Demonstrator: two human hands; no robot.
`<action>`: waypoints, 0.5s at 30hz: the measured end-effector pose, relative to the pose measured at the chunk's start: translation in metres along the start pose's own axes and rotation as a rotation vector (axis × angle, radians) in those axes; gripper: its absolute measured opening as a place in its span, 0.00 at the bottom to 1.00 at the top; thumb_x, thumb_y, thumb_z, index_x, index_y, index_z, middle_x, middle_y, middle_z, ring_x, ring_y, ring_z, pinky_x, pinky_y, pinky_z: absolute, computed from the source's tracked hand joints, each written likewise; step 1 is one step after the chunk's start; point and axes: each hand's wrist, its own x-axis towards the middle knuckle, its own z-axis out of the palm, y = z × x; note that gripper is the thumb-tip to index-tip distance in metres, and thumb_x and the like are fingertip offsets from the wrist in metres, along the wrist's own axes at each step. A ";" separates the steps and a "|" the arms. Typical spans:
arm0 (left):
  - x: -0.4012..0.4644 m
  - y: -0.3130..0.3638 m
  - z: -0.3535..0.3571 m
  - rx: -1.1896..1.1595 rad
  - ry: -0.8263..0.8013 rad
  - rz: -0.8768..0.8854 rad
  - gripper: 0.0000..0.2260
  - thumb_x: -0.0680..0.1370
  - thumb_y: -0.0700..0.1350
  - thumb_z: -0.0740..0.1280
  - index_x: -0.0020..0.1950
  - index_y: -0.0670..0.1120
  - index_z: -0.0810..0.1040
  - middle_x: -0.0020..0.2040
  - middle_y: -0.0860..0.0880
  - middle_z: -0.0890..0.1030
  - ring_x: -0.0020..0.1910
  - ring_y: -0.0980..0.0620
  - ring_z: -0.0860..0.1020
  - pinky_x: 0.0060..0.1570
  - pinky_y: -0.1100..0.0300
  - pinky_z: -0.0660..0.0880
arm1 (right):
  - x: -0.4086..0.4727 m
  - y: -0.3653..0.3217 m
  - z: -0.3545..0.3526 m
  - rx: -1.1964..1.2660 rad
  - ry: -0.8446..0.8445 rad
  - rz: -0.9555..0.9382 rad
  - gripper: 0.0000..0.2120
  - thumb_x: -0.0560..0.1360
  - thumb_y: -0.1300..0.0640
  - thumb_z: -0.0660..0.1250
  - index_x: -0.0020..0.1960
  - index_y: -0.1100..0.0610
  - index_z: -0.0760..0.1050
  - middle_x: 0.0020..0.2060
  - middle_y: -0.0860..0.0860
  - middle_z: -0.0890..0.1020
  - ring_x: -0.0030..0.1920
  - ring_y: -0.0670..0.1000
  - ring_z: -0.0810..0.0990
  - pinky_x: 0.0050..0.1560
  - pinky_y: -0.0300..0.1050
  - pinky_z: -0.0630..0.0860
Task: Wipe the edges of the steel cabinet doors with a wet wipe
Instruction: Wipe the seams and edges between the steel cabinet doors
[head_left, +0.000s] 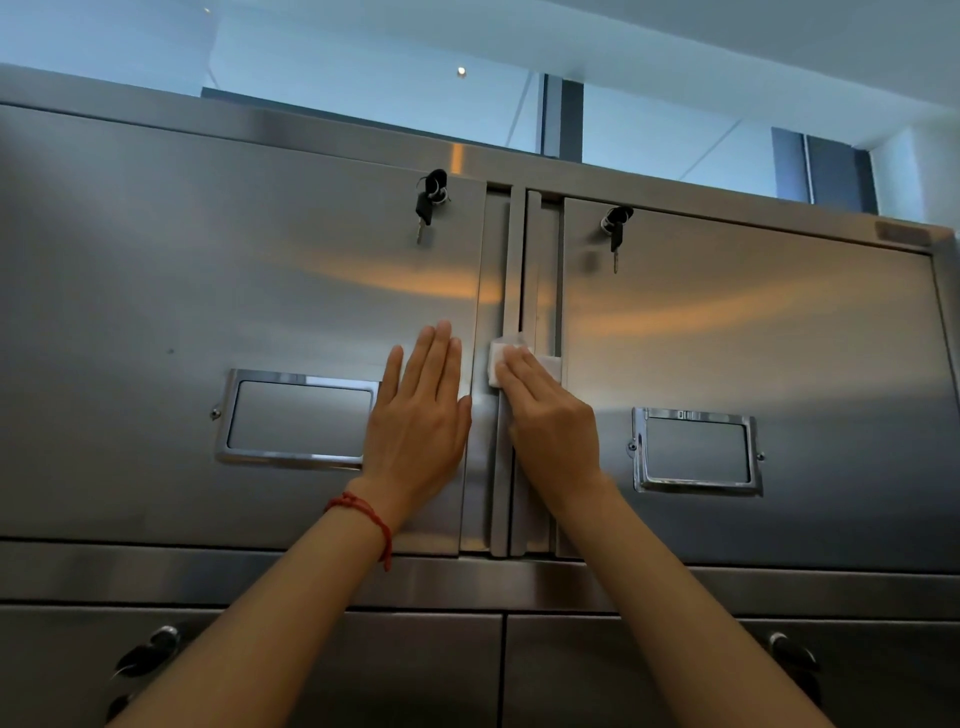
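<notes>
White wet wipe (519, 358) under right hand (550, 421), apparently pressed against door edge (506, 270).

Two brushed steel doors (260, 291), shut, met at a recessed centre seam. Folded white wipe (497, 358) lay pressed against that seam, mid-height.

Left hand (421, 415) flat on left door (208, 291), beside label frame (296, 418). Right hand (550, 415) on wet wipe (500, 358), over the seam between doors (right door (753, 322) alongside). Keys (430, 200) above.
</notes>
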 end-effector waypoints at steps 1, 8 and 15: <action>0.000 0.000 0.000 0.001 -0.003 0.000 0.26 0.80 0.50 0.46 0.72 0.35 0.59 0.73 0.37 0.58 0.73 0.39 0.57 0.70 0.41 0.57 | -0.003 -0.001 0.000 -0.003 0.001 -0.007 0.11 0.68 0.70 0.67 0.50 0.71 0.80 0.49 0.65 0.81 0.51 0.62 0.81 0.46 0.55 0.80; 0.000 0.002 0.002 -0.007 0.029 -0.004 0.26 0.80 0.50 0.47 0.72 0.35 0.61 0.72 0.37 0.61 0.72 0.39 0.60 0.68 0.40 0.61 | 0.007 0.003 0.000 0.013 -0.027 0.019 0.11 0.69 0.71 0.67 0.50 0.71 0.79 0.50 0.66 0.81 0.51 0.63 0.81 0.43 0.56 0.81; 0.000 0.001 0.002 -0.004 0.026 -0.001 0.26 0.80 0.50 0.47 0.72 0.35 0.61 0.72 0.37 0.61 0.72 0.39 0.59 0.68 0.41 0.60 | 0.002 0.001 0.000 0.002 -0.045 0.018 0.13 0.67 0.72 0.70 0.51 0.71 0.79 0.50 0.66 0.81 0.51 0.63 0.81 0.43 0.57 0.81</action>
